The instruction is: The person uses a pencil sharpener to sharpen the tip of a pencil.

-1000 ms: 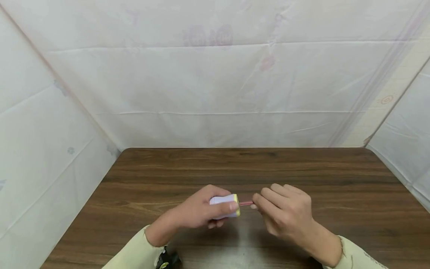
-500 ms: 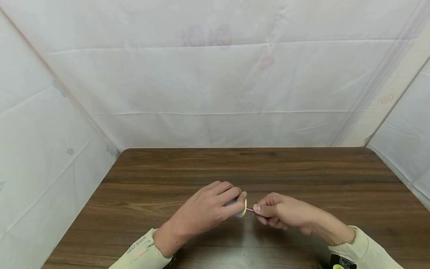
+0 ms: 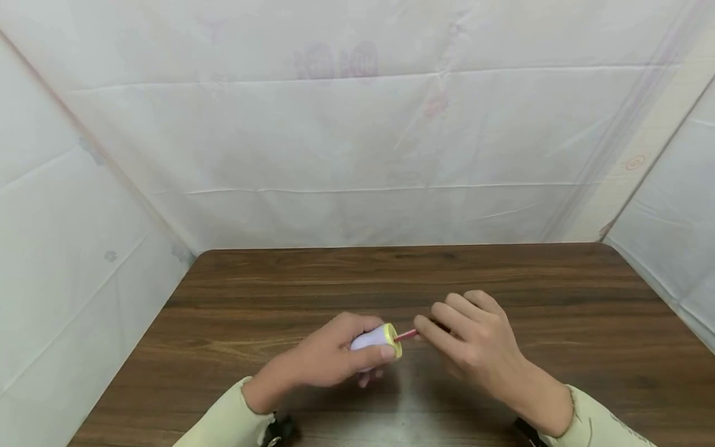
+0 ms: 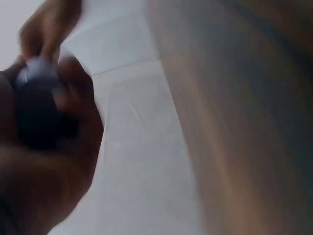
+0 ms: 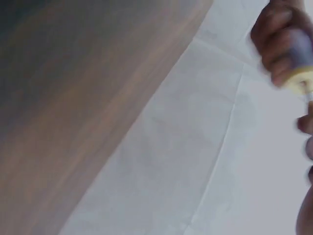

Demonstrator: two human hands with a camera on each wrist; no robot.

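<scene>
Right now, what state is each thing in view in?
Sharpener: lifted off the table, lying sideways, yellow end toward the pencil.
Red pencil: tip at the sharpener's yellow end.
Left hand: grips the sharpener.
Right hand: pinches the pencil.

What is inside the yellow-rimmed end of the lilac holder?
A thin red stick runs into the lilac holder gripped by the left hand. The right hand pinches its other end. How deep it goes is hidden.

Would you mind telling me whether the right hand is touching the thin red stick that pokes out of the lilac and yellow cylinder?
Touching. In the head view the right hand pinches the red stick at its fingertips, with no gap showing.
</scene>
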